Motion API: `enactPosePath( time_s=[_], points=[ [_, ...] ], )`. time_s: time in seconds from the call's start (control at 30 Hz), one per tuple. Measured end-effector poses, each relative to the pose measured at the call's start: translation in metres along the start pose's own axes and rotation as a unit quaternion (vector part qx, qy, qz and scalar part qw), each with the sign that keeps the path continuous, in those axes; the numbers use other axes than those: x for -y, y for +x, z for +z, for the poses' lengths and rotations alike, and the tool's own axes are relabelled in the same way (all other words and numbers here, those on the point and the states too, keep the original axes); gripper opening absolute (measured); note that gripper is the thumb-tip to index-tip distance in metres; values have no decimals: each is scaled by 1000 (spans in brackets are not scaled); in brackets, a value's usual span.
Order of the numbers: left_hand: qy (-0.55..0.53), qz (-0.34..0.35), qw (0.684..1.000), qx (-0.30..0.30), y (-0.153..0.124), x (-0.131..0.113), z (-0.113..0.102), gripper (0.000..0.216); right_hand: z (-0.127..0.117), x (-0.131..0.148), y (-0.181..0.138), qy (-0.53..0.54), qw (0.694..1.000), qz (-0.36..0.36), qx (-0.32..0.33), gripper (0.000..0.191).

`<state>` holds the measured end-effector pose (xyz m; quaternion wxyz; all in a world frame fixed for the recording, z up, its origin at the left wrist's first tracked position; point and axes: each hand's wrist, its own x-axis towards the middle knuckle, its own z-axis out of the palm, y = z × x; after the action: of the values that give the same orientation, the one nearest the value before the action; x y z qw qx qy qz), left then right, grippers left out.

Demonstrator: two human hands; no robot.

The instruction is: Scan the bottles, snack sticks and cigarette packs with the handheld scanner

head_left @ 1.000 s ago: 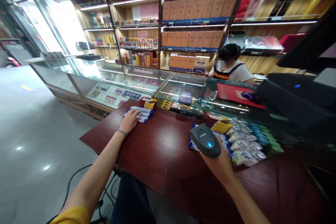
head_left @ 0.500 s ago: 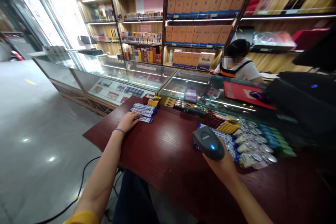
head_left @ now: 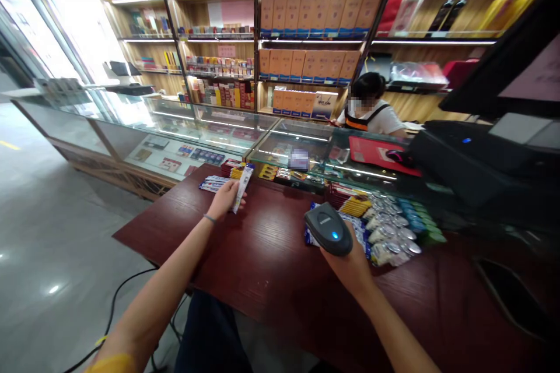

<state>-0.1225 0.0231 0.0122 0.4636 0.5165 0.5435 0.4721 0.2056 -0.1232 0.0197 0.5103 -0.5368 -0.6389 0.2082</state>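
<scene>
My left hand [head_left: 226,199] grips a slim blue-and-white snack packet [head_left: 243,187], held tilted above the dark red table [head_left: 262,256]. Just behind it lie a pile of similar blue-and-white packets [head_left: 213,183] and a small stack of yellow-and-maroon packets [head_left: 236,171]. My right hand [head_left: 352,265] is closed round the handle of a black barcode scanner [head_left: 329,229] with a blue light lit on top. Under and beyond the scanner are more blue packets [head_left: 361,232], partly hidden, and a row of yellow-and-maroon packets [head_left: 353,205].
Silver-wrapped packs [head_left: 391,233] and green packs [head_left: 426,222] sit right of the scanner. A phone [head_left: 510,294] lies at the table's right. Beyond runs a glass display counter [head_left: 210,122] with a red mat [head_left: 371,154]. A person [head_left: 371,111] is behind it. A black terminal [head_left: 459,157] stands at right.
My left hand has lifted one packet from the pile and moved it rightward. The right hand still holds the scanner. The whole view has turned somewhat to the right.
</scene>
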Motion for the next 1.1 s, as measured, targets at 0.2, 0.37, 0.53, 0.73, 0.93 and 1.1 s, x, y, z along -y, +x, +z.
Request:
enactPosePath(
  time_s=[0.2, 0.37, 0.53, 0.73, 0.93, 1.1],
  points=[
    [-281, -125, 940, 149, -4, -9, 61, 26, -11, -8, 4, -57, 998, -16, 32, 48],
    [-361, -129, 898, 214, -18, 2, 86, 29, -11, -8, 2, -104, 993, -5, 52, 49],
    [-367, -152, 888, 233, -29, 8, 85, 31, -7, -7, 1, -140, 987, -13, 79, 55],
    [-341, -141, 902, 223, -34, 1, 87, 31, -9, 3, 2, -201, 970, -36, 134, 31],
    [-356, -149, 891, 240, -32, 4, 84, 30, -10, 7, 2, -170, 979, -6, 111, 37],
    [-345, -137, 896, 241, -30, 11, 85, 33, -11, 2, 5, -94, 994, 21, 46, 43]
  ],
)
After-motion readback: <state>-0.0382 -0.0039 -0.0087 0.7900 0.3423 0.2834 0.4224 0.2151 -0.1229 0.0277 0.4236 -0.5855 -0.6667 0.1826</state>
